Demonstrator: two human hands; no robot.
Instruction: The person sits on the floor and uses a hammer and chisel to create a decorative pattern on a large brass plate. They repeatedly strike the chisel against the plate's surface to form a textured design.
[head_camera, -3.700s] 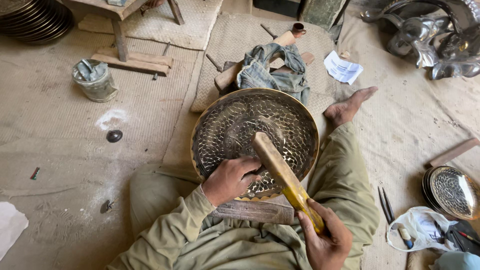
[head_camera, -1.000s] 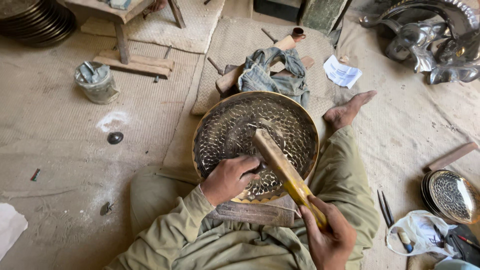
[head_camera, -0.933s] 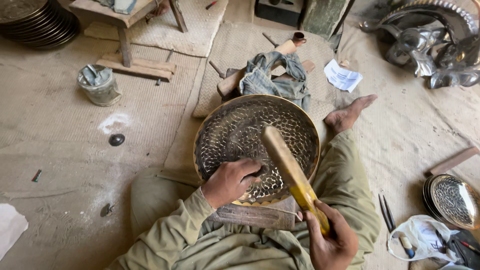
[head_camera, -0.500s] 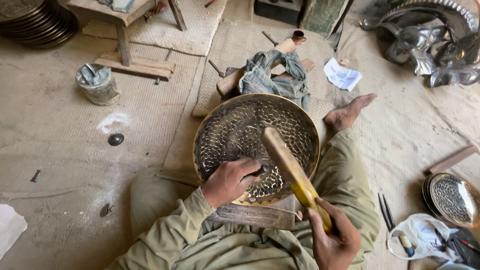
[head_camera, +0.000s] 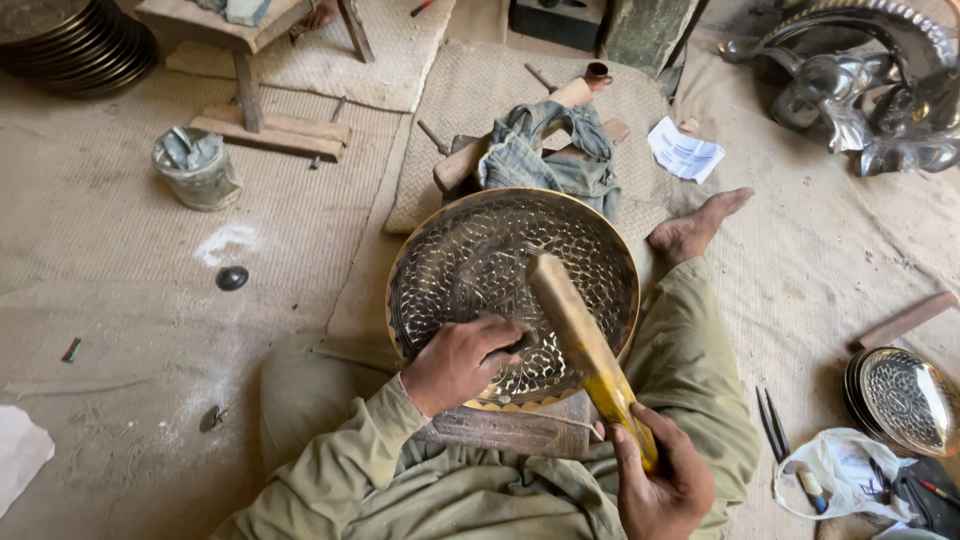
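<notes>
Both grips unchanged: left hand (head_camera: 462, 362) pinches a punch on the tray (head_camera: 470, 262); right hand (head_camera: 661, 478) clutches the mallet (head_camera: 580, 340), matted floor (head_camera: 120, 250) around.

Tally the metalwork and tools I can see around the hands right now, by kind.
Large engraved brass tray, left hand on it: 1
Wooden mallet in right hand: 1
Small engraved plates stacked at right: count unclear, 1 stack
Dark plate stack at top left: 1 stack
Grey tin can: 1
Total: 5

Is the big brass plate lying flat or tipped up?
Tipped: the brass plate leans toward the person, its near edge propped on a block.
</notes>
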